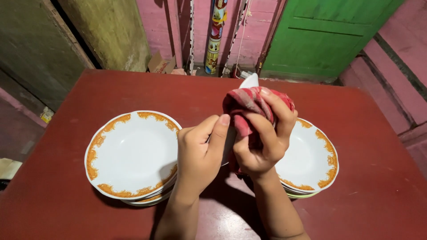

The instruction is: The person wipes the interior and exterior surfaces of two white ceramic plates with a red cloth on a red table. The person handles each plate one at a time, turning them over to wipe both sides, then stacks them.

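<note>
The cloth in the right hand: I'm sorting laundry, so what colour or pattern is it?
The cloth is red with grey-and-white stripes, a plaid look, seen in the head view.

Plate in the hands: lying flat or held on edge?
On edge. The plate stands nearly upright between the left hand and right hand, only its white rim showing above the red cloth.
</note>
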